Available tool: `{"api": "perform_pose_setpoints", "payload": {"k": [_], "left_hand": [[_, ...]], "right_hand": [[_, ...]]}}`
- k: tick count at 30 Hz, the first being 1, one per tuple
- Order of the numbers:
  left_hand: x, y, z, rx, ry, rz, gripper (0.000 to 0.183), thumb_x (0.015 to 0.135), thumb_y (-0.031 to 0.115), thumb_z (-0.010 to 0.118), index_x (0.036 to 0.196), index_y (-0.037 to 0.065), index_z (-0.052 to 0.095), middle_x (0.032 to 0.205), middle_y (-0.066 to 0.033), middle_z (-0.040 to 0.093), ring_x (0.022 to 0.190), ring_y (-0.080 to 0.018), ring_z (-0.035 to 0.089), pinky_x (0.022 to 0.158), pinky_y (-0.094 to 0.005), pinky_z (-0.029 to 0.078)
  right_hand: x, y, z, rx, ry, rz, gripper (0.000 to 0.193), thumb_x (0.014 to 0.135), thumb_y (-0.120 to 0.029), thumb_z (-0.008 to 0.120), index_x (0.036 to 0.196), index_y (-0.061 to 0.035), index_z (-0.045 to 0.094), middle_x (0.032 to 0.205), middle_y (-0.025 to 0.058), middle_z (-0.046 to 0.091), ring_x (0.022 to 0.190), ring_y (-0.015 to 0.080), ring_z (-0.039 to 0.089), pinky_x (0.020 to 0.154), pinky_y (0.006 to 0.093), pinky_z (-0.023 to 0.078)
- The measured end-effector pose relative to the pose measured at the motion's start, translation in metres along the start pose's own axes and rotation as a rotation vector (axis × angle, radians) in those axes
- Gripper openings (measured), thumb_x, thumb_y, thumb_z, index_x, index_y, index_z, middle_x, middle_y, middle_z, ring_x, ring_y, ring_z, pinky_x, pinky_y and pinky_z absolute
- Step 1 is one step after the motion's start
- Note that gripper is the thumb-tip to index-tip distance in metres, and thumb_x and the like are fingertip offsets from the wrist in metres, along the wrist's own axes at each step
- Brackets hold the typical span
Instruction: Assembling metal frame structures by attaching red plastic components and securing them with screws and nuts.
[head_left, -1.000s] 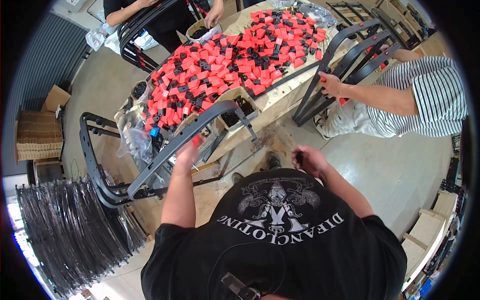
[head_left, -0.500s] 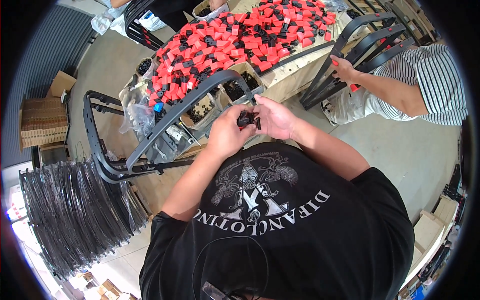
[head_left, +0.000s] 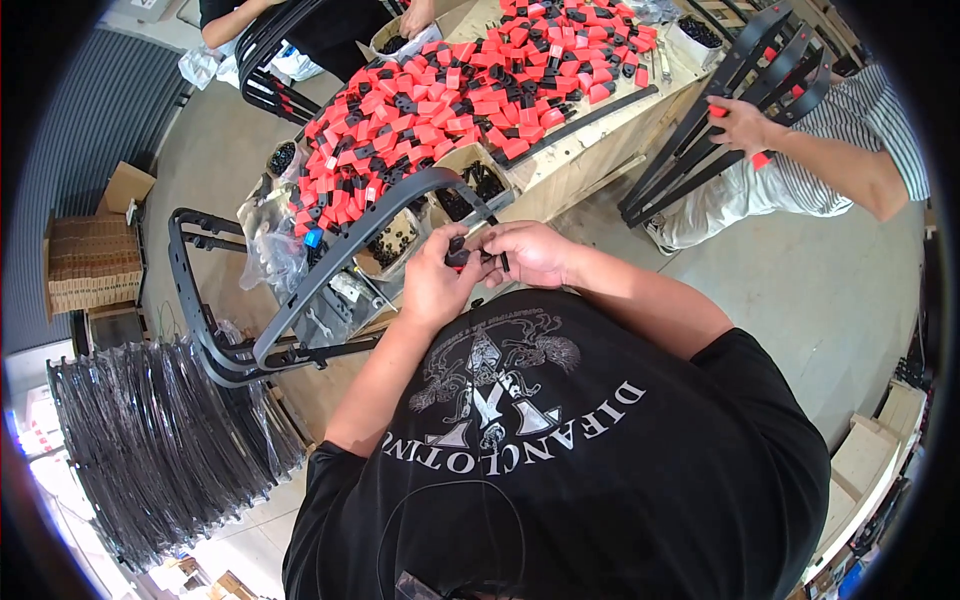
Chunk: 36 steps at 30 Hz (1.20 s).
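My left hand (head_left: pixel 432 285) is closed round a black-and-red plastic part (head_left: pixel 459 256), gripping it between thumb and fingers. Close beside it, my right hand (head_left: pixel 538 256) pinches a small black bolt (head_left: pixel 504 262) against that part; the fingers partly cover both. Just beyond my hands, a black tubular frame (head_left: pixel 345 240) leans across the near edge of the table. Open boxes of small black hardware, including a box (head_left: pixel 478 188) and another box (head_left: pixel 392 243), stand behind the frame's bar.
Red and black plastic parts (head_left: pixel 430 110) lie heaped over the table. A wrench (head_left: pixel 318 322) rests at its near left. On the right, a co-worker's hand (head_left: pixel 748 130) holds black frames (head_left: pixel 690 130). Wrapped black tubes (head_left: pixel 170 440) stand at left, near stacked cardboard (head_left: pixel 95 255).
My hands have drawn closer together, with the right fingers now over the bolt and the plastic part. The co-worker's hand and the frames at right have shifted, and the whole view has tilted slightly.
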<state>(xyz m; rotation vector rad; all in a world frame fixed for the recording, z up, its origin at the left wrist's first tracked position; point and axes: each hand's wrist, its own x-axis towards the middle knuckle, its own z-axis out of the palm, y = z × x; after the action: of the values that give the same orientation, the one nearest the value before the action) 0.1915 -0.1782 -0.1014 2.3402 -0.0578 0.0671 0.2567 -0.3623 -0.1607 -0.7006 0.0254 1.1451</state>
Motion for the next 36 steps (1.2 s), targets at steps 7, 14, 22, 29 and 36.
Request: {"api": "perform_pose_setpoints", "payload": {"k": [7, 14, 22, 29, 36], "left_hand": [[0.008, 0.009, 0.004, -0.106, -0.134, -0.093, 0.031, 0.083, 0.014, 0.074, 0.11, 0.003, 0.063, 0.096, -0.0186, 0.07, 0.086, -0.0276, 0.071, 0.078, -0.0358, 0.055], [0.011, -0.014, 0.031, -0.427, -0.092, -0.113, 0.021, 0.087, 0.004, 0.074, 0.101, 0.002, 0.058, 0.088, -0.0012, 0.063, 0.07, -0.0107, 0.059, 0.065, -0.0275, 0.051], [0.02, -0.026, 0.061, -0.789, -0.109, -0.592, 0.023, 0.089, 0.007, 0.069, 0.106, 0.0, 0.056, 0.089, -0.0078, 0.063, 0.069, -0.0144, 0.061, 0.058, -0.029, 0.05], [0.016, -0.068, 0.113, -1.199, -0.152, -0.79, 0.032, 0.092, 0.006, 0.063, 0.119, -0.006, 0.052, 0.097, -0.0126, 0.062, 0.081, -0.0208, 0.062, 0.07, -0.032, 0.053], [0.039, -0.045, 0.109, -0.832, -0.199, -0.854, 0.027, 0.092, 0.013, 0.074, 0.111, -0.001, 0.061, 0.097, -0.0072, 0.066, 0.082, -0.0158, 0.064, 0.075, -0.0307, 0.055]], "right_hand": [[-0.006, -0.003, -0.022, -0.125, -0.003, 0.013, 0.026, 0.099, -0.007, 0.052, 0.122, 0.0025, 0.058, 0.105, 0.014, 0.067, 0.087, 0.0231, 0.067, 0.074, 0.0359, 0.056], [-0.012, -0.016, -0.03, -0.113, 0.043, 0.05, 0.014, 0.098, -0.011, 0.057, 0.107, -0.0012, 0.061, 0.096, 0.0105, 0.067, 0.079, 0.0204, 0.067, 0.067, 0.031, 0.053], [-0.01, -0.015, -0.065, -0.314, 0.114, 0.025, 0.015, 0.097, -0.014, 0.062, 0.104, -0.0005, 0.062, 0.083, 0.0055, 0.062, 0.068, 0.0153, 0.061, 0.055, 0.0279, 0.047], [-0.01, -0.027, -0.097, -0.218, 0.294, 0.051, 0.021, 0.098, -0.021, 0.063, 0.091, -0.0023, 0.058, 0.077, 0.0044, 0.057, 0.059, 0.0119, 0.051, 0.046, 0.0275, 0.036], [0.003, -0.032, -0.11, -0.399, 0.408, 0.102, 0.024, 0.097, -0.024, 0.066, 0.086, -0.003, 0.061, 0.074, 0.0024, 0.057, 0.057, 0.012, 0.052, 0.045, 0.0269, 0.038]]}}
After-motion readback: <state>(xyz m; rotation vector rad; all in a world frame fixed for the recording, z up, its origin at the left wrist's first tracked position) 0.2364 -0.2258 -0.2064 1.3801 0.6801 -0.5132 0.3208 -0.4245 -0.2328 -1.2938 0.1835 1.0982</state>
